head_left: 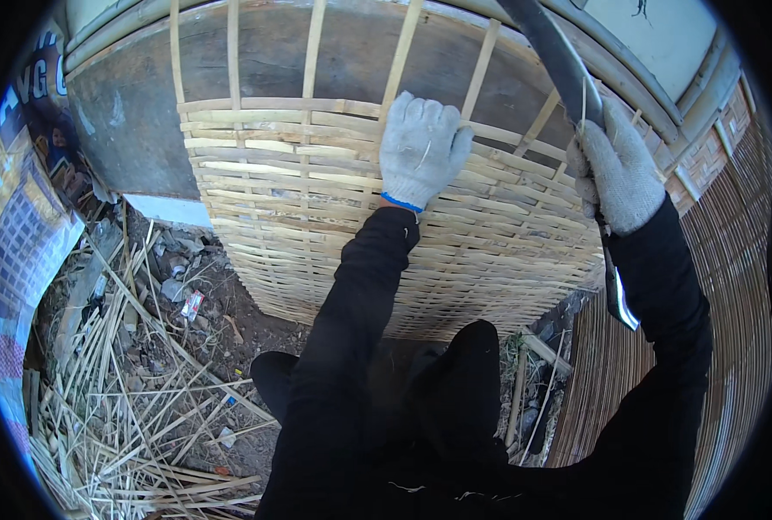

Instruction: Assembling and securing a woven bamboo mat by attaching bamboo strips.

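My left hand (423, 149), in a pale knit glove with a blue cuff, is closed at the top edge of a woven bamboo panel (291, 199), where an upright bamboo strip (403, 52) runs down to its fingers. The fingertips are turned away from view. In my gloved right hand (620, 169), over the panel's right side, is a long machete (555, 56) with its dark blade pointing up and away. Below that fist a shiny strip of metal shows beside my forearm; whether it belongs to the machete I cannot tell.
Behind the weave leans a dark board (265, 56), with bamboo poles (620, 65) along the top. Loose bamboo slivers (126, 407) and litter cover the ground at left. A printed banner (22, 217) hangs far left; a slatted mat (715, 321) lies right. My knees are close below the panel.
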Tool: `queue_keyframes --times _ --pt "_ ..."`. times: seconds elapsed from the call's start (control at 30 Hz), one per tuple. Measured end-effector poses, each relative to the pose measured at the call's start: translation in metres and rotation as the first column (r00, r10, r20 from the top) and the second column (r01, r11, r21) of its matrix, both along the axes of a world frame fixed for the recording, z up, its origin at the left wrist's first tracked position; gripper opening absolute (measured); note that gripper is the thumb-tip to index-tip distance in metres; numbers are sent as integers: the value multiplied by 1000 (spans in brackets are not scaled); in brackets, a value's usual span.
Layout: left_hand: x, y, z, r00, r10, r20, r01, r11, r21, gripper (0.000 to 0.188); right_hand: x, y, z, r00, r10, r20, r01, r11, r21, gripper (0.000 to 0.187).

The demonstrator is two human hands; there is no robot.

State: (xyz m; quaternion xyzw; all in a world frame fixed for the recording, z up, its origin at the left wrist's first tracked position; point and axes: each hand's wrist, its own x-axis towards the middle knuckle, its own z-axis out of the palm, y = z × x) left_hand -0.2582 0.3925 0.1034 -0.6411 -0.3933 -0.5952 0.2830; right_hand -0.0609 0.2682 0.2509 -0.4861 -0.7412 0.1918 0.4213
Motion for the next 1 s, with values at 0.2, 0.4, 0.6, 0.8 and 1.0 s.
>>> queue_keyframes --times 0.2,0.4,0.6,0.8,1.0 --pt "0 -5 3 999 31 -24 -32 999 -26 16 32 -11 -10 987 -142 77 144 990 -13 26" --pt "3 -1 -2 996 54 -67 -59 996 -72 16 61 -10 -13 924 -82 373 203 933 -298 16" --pt "7 -5 2 994 71 -82 -76 996 -49 15 89 -8 -38 742 -73 667 84 996 15 20" --pt "2 -9 3 987 120 -111 -130 988 -85 19 93 -24 -22 958 -284 -43 287 948 139 18" --pt "-2 -3 3 968 185 -169 -210 968 -140 23 143 -44 -38 748 -298 593 447 887 -119 26"
